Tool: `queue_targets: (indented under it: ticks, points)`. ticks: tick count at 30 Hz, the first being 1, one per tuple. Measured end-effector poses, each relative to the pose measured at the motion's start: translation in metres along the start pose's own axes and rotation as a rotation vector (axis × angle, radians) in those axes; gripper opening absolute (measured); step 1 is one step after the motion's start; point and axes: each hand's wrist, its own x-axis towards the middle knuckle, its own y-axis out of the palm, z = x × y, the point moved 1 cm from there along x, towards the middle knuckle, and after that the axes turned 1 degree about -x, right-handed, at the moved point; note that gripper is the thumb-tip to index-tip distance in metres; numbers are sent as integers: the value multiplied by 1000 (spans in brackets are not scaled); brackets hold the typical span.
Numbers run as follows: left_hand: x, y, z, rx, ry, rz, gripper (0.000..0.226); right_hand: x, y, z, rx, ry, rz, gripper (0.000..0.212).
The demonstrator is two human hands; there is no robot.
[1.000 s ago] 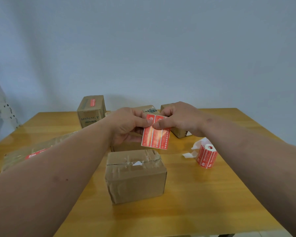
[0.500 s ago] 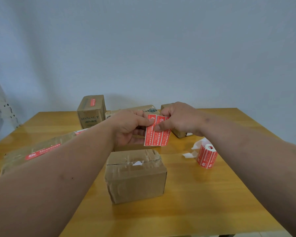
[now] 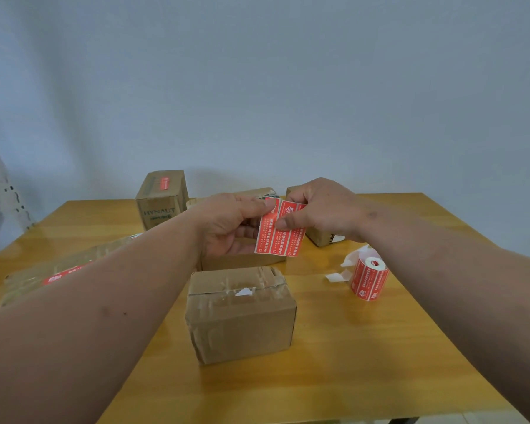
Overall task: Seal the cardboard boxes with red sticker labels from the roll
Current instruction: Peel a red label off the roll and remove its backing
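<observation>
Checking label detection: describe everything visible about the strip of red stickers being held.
The sticker strip is a short piece of about three red labels side by side, with white print, on pale backing. It hangs roughly upright in the air above the table, over the boxes. The left hand pinches its upper left corner; the right hand pinches the top right, thumb on its face. Nothing else touches it.

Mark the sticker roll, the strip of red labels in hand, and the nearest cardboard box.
sticker roll [image 3: 370, 280]: head view, red outer side.
strip of red labels [image 3: 280, 237]: head view, middle label.
nearest cardboard box [image 3: 242, 332]: head view, front face.
</observation>
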Motion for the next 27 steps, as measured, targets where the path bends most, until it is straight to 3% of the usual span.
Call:
queue_targets:
  ticks: [5, 13, 19, 27]
  points:
    - [-3, -1, -2, 104, 3, 19, 13, 0, -1, -3, 41, 29, 24, 22]
    - [3, 0, -2, 109, 15, -5, 17, 0, -2, -7, 121, 101, 91, 15]
    - [7, 1, 2, 104, -31, -26, 9, 3, 0, -6, -14, 52, 62, 17]
    - [11, 4, 6, 62, -36, -93, 18, 4, 3, -4, -161, -9, 30, 16]
